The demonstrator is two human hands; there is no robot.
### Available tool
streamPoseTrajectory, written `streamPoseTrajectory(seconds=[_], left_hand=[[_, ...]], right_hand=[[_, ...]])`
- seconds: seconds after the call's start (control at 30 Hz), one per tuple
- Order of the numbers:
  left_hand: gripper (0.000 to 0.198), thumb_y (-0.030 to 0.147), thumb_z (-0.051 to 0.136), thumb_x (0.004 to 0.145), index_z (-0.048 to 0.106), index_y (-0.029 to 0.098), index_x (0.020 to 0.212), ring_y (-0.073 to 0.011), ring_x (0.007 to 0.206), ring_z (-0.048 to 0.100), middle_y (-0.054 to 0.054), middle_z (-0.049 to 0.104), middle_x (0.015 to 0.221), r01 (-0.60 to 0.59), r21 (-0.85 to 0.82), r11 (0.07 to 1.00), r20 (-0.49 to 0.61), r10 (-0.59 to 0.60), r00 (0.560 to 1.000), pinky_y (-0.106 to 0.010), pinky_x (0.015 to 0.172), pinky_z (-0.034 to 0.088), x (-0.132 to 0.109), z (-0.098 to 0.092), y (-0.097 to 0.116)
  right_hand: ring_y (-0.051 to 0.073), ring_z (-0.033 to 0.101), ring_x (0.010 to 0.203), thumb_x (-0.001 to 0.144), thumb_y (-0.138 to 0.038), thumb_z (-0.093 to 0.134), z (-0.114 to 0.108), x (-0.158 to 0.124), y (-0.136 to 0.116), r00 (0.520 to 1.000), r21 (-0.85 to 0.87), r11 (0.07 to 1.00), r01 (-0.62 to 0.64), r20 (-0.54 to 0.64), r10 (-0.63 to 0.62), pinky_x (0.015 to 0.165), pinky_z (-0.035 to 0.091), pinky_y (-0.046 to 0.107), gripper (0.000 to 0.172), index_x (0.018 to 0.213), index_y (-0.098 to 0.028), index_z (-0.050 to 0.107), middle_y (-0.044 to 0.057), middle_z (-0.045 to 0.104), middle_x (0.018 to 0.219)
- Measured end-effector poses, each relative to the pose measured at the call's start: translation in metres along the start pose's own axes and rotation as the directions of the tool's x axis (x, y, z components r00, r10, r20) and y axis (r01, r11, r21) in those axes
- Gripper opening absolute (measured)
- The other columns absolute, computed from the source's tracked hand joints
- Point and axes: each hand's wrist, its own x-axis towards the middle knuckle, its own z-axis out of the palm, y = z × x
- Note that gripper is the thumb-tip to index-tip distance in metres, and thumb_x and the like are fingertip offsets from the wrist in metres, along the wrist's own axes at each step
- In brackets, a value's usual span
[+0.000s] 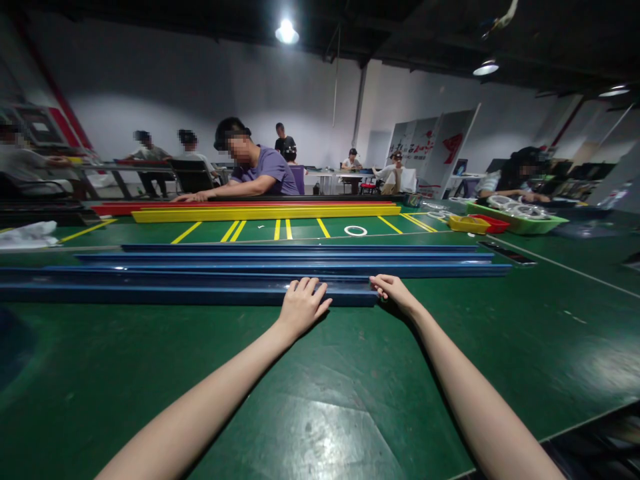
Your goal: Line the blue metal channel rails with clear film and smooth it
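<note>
Several long blue plastic channels lie side by side across the green table. My left hand rests on top of the nearest blue channel, fingers curled over its upper edge near the right end. My right hand is at that channel's right end, fingers pinched on the end edge. Both forearms stretch forward over the table.
Further back lie a yellow channel and a red channel, with a person in a purple shirt leaning on them. A white tape ring, yellow tray and green tray sit far right. Other people work at distant tables.
</note>
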Motion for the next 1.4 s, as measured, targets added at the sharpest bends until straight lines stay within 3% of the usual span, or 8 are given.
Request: streamPoseTrajectory(seconds=[0.47, 0.73, 1.2, 1.4], left_hand=[[0.024, 0.031, 0.038, 0.085, 0.052, 0.017, 0.099, -0.0187, 0.085, 0.050, -0.006, 0.059, 0.092, -0.022, 0.045, 0.999, -0.061, 0.025, 0.998, -0.031, 0.069, 0.033, 0.0002, 0.0054, -0.0020], [0.022, 0.030, 0.037, 0.086, 0.052, 0.016, 0.093, -0.0171, 0.080, 0.052, -0.005, 0.060, 0.087, -0.030, 0.045, 0.999, -0.036, 0.032, 0.999, -0.030, 0.066, 0.032, 0.0001, 0.0040, -0.0020], [0.022, 0.029, 0.035, 0.087, 0.052, 0.017, 0.087, -0.0162, 0.073, 0.051, -0.003, 0.059, 0.078, -0.058, 0.054, 0.997, -0.001, 0.058, 0.998, -0.029, 0.062, 0.029, 0.0017, 0.0027, -0.0033], [0.020, 0.030, 0.037, 0.087, 0.052, 0.017, 0.084, -0.0160, 0.071, 0.050, -0.002, 0.058, 0.075, -0.071, 0.042, 0.997, 0.046, 0.070, 0.997, -0.029, 0.060, 0.028, 0.0039, 0.0010, -0.0053]], right_hand=[[0.005, 0.036, 0.045, 0.062, -0.046, 0.059, -0.0054, 0.0013, 0.0059, 0.997, -0.072, 0.997, 0.026, 0.068, -0.022, 0.045, 0.025, 0.020, 0.031, 0.063, -0.015, 0.053, -0.005, 0.043, 0.049], [0.006, 0.039, 0.051, 0.059, -0.046, 0.062, -0.0045, -0.0010, 0.0007, 0.999, -0.095, 0.996, -0.002, 0.042, 0.006, 0.049, 0.028, 0.021, 0.033, 0.066, -0.014, 0.056, -0.001, 0.050, 0.059], [0.006, 0.038, 0.048, 0.061, -0.045, 0.058, -0.0040, 0.0015, 0.0030, 0.999, -0.205, 0.979, -0.009, 0.033, 0.016, 0.048, 0.028, 0.022, 0.032, 0.063, -0.013, 0.057, -0.003, 0.045, 0.052], [0.007, 0.038, 0.045, 0.059, -0.043, 0.057, -0.0037, 0.0013, -0.0020, 0.996, -0.268, 0.961, -0.066, 0.038, 0.079, 0.046, 0.027, 0.022, 0.030, 0.058, -0.014, 0.054, -0.003, 0.044, 0.048]])
